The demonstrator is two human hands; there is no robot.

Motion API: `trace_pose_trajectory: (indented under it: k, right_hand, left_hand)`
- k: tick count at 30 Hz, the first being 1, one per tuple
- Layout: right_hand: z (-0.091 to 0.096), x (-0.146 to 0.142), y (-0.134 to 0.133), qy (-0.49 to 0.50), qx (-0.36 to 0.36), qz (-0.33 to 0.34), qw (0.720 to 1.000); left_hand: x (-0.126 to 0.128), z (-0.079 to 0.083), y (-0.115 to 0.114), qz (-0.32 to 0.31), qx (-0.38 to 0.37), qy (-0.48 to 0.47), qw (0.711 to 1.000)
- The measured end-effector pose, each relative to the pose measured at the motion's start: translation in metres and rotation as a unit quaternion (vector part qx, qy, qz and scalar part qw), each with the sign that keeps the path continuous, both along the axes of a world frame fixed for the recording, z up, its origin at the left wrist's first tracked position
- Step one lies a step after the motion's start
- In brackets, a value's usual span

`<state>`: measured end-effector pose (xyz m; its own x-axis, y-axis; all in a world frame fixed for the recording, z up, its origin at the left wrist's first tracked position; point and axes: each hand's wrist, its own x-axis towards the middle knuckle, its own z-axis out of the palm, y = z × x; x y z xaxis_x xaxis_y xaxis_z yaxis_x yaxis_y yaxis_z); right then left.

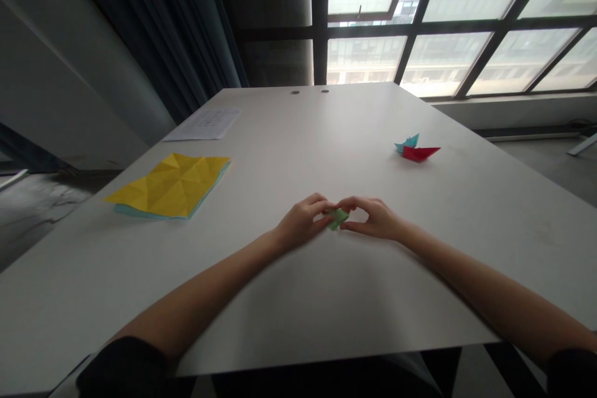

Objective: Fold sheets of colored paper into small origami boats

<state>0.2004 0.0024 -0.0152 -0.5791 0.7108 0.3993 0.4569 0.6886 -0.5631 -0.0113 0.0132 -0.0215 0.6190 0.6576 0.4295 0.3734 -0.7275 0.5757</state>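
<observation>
A small light-green piece of folded paper (337, 219) is between my two hands, just above the near middle of the table. My left hand (305, 217) has its fingers closed on the paper's left side. From the right, my right hand (370, 217) pinches at the paper, its index finger at the top edge and its thumb at the lower right. The fingertips cover part of the paper, and its exact folded shape is too small to make out.
The white table (289, 155) bears a creased yellow sheet (180, 183) over light-blue paper (144, 213) at left. Behind it lies a printed sheet (205, 124). A red folded paper boat (420, 153) and a blue folded paper piece (408, 143) sit at right.
</observation>
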Motion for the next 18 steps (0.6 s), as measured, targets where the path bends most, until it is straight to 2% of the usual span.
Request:
trace_pose_trajectory:
  k: [6, 12, 18]
  right_hand:
    - [-0.0027, -0.0005, 0.0006, -0.004, -0.028, 0.009, 1.0]
    - [-0.0036, -0.0053, -0.002, 0.014, -0.005, -0.035, 0.999]
    - [-0.0051, -0.0073, -0.002, 0.004, 0.015, -0.045, 0.999]
  left_hand:
    - [-0.0016, -0.0021, 0.0007, -0.012, 0.011, -0.02, 1.0]
    - [-0.0038, -0.006, 0.0013, 0.01, 0.018, -0.025, 0.999]
    - [-0.004, -0.0056, 0.0018, 0.033, 0.015, -0.027, 0.999]
